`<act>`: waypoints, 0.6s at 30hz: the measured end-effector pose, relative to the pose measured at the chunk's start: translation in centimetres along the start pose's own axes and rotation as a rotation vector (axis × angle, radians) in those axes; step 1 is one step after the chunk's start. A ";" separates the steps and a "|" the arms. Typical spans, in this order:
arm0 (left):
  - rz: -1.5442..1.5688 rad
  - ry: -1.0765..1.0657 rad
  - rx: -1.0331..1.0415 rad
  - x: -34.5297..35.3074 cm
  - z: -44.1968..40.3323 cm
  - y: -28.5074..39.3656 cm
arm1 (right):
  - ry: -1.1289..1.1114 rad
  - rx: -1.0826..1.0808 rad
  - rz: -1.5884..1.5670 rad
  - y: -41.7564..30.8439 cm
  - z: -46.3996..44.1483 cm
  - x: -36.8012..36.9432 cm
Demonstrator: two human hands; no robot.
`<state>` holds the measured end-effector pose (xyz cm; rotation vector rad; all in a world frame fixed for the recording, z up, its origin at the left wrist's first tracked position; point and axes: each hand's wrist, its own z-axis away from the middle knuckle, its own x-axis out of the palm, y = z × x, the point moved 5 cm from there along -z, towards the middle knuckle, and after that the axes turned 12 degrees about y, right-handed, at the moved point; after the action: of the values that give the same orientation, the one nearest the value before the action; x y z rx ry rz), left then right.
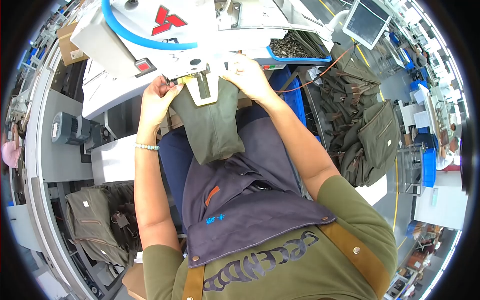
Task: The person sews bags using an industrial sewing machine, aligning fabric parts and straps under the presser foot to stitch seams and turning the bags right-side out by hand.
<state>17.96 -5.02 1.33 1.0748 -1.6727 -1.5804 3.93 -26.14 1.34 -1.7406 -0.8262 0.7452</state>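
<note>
An olive-green fabric piece with a seam down its middle hangs from the sewing machine toward my lap. A pale U-shaped clamp plate lies over its upper end, with a narrow olive strip showing in the slot. My left hand pinches the fabric's upper left edge, thumb and fingers closed. At the upper right edge, my right hand has its fingers closed at the fabric beside the clamp plate. Part of what its fingertips touch is hidden by the hand itself.
A blue-edged tray of small metal pieces stands right of the machine. Olive bags are piled at the right, and more bags lie at the lower left. A screen hangs at the upper right. A motor sits at left.
</note>
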 end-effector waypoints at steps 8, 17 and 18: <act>0.010 -0.111 -0.097 0.3 0.6 -1.4 | -0.227 0.205 0.141 1.8 0.1 -0.7; -0.116 -0.059 -0.039 -0.3 -1.0 -0.5 | -0.166 0.117 0.090 1.8 -0.9 -0.6; -0.064 -0.051 -0.038 -0.1 -1.0 -0.5 | -0.139 0.048 0.120 2.0 -1.1 -0.6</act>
<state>18.95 -5.39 0.95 1.0876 -1.6494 -1.6863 4.80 -27.64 -0.18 -1.7217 -0.7949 0.9677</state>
